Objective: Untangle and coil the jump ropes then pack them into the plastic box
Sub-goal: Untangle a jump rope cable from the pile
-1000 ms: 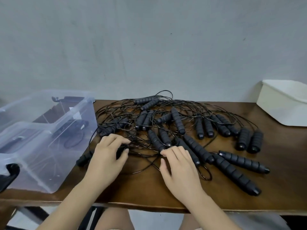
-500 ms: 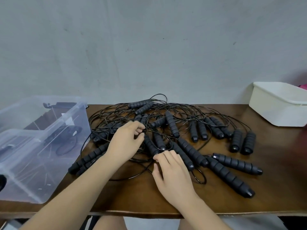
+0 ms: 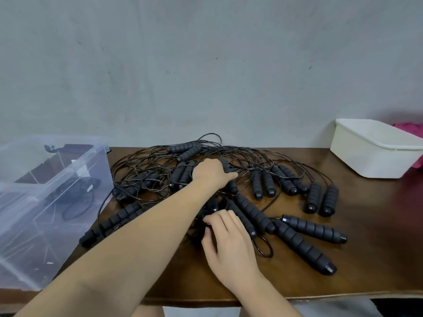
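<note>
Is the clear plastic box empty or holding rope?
Not empty: the clear plastic box holds a dark coiled rope, visible through its wall.

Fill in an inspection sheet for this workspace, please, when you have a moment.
Surface: brown wooden table, bare along the near right.
Job's things: jump ropes tangled in one mid-table heap; clear plastic box at left, something dark inside.
Clutter: white tub far right, pink cloth by it.
Grippers: left hand grips a handle in the heap; right hand touches cords at the near edge, grip unclear.
Cables: only the ropes' thin cords, looped and crossed.
Surroundings: plain grey wall.
</note>
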`<state>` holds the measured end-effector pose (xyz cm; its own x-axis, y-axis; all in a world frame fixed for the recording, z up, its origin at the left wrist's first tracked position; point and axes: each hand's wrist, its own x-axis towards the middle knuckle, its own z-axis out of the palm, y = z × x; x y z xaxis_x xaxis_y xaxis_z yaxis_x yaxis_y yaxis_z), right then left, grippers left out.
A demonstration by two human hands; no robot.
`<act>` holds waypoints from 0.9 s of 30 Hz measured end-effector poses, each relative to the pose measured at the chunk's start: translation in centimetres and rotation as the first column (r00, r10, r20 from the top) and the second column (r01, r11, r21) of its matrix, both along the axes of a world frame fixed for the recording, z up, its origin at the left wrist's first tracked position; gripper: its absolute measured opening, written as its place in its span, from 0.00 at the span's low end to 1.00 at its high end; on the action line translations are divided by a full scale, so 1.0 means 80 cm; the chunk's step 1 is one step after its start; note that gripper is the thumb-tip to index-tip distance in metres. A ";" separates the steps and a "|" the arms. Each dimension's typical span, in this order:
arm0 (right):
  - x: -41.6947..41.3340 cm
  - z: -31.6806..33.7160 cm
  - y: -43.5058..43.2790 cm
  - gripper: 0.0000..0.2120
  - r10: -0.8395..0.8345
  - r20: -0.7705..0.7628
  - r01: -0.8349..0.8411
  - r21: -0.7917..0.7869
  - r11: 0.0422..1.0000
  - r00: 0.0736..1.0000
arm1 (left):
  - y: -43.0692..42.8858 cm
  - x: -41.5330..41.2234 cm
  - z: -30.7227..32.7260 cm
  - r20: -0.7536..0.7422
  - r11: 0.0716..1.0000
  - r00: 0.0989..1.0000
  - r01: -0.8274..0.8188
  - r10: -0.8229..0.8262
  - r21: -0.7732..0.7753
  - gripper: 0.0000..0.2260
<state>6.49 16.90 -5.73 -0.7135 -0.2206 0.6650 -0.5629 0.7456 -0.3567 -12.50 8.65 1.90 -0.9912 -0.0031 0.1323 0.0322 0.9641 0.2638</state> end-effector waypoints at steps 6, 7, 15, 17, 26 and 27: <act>0.001 0.016 0.004 0.07 0.063 0.018 -0.059 -0.156 0.986 0.998 | 0.015 -0.007 0.004 -0.003 1.000 1.000 -0.014 0.014 -0.022 0.20; -0.003 0.024 0.008 0.07 0.060 0.024 -0.055 -0.173 0.983 0.998 | 0.016 -0.008 0.005 0.008 1.000 1.000 -0.012 0.012 0.008 0.17; -0.112 0.103 0.062 0.08 -0.092 0.298 0.194 -0.336 0.922 0.950 | -0.012 0.015 0.015 -0.047 0.913 0.998 0.058 -0.042 0.405 0.20; -0.142 0.110 0.067 0.16 -0.052 0.491 0.238 -0.324 0.916 0.869 | -0.020 0.034 0.011 -0.135 0.867 0.990 0.109 -0.049 0.486 0.17; -0.166 0.076 0.062 0.03 0.205 0.506 0.137 -0.559 0.818 0.838 | -0.063 0.072 -0.016 -0.365 0.783 0.895 0.413 -0.255 0.465 0.06; -0.163 0.073 0.063 0.02 0.252 0.494 0.087 -0.565 0.821 0.832 | -0.070 0.068 -0.015 -0.423 0.779 0.883 0.408 -0.204 0.477 0.11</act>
<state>-6.58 21.96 0.12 -0.9772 -0.0198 0.2114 -0.2081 0.2872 -0.9350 -7.04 3.02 0.73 -0.8459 0.1209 0.5195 0.4827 0.5878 0.6492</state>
